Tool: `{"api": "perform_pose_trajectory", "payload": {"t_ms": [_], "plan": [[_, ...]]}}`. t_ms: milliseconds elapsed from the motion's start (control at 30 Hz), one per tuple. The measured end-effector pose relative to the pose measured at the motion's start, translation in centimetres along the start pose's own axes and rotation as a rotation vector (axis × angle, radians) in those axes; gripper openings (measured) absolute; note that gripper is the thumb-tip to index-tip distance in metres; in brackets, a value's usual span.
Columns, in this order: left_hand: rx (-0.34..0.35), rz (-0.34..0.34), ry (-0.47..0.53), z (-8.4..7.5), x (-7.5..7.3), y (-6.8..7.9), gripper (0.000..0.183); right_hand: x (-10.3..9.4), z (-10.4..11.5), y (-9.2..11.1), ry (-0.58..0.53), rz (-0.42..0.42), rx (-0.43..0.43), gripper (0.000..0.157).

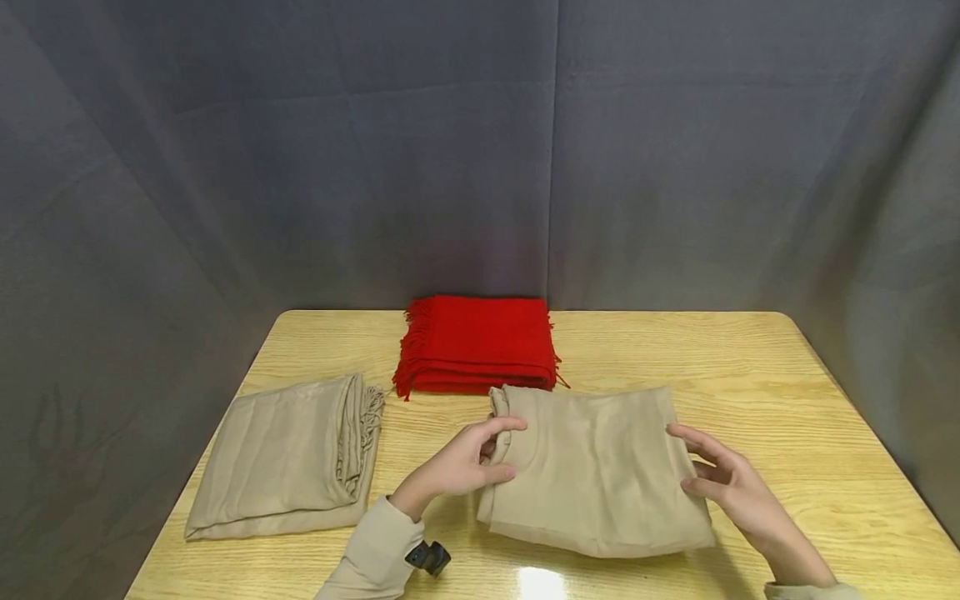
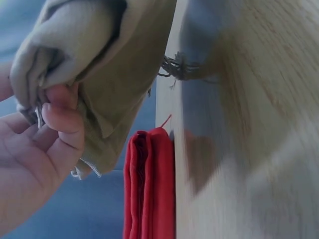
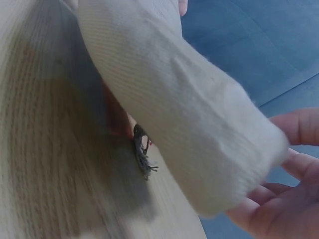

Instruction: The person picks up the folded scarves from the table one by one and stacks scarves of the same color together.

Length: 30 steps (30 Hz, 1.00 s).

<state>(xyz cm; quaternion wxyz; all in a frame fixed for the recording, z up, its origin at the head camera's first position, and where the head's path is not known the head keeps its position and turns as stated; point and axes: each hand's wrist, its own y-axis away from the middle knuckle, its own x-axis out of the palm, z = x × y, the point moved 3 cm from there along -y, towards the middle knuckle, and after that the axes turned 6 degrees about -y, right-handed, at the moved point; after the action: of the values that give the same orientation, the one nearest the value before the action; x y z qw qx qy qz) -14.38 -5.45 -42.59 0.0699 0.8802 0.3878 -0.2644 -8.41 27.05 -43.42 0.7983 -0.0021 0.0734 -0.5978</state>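
Both hands hold a folded beige scarf (image 1: 592, 471) by its two short ends, and the wrist views show it raised off the table. The left hand (image 1: 468, 458) grips the layered left end, thumb on the near face and fingers over the edge. In the left wrist view, its fingers (image 2: 62, 119) curl into the folds of the cloth. At the opposite end, the right hand (image 1: 723, 479) pinches the fold between thumb and fingers. Grey-brown fringe (image 3: 142, 152) hangs beneath the scarf in the right wrist view.
A second beige scarf (image 1: 277, 458), folded with fringe on its right side, lies at the table's left. Behind the held scarf, a folded red fringed scarf (image 1: 487, 337) lies near the back edge of the wooden table (image 1: 817, 433). Grey curtains (image 1: 450, 167) surround the table.
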Motion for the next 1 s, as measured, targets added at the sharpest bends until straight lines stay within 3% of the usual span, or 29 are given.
{"api": "perform_pose_trajectory", "payload": {"t_ms": [433, 1000], "plan": [[-0.005, 0.046, -0.025, 1.0, 0.2, 0.5, 0.051, 0.7, -1.3, -0.1, -0.002, 0.024, 0.023, 0.055], [-0.121, 0.104, 0.039, 2.7, 1.0, 1.3, 0.054, 0.8, -2.6, 0.3, 0.013, 0.007, 0.153, 0.059]]}}
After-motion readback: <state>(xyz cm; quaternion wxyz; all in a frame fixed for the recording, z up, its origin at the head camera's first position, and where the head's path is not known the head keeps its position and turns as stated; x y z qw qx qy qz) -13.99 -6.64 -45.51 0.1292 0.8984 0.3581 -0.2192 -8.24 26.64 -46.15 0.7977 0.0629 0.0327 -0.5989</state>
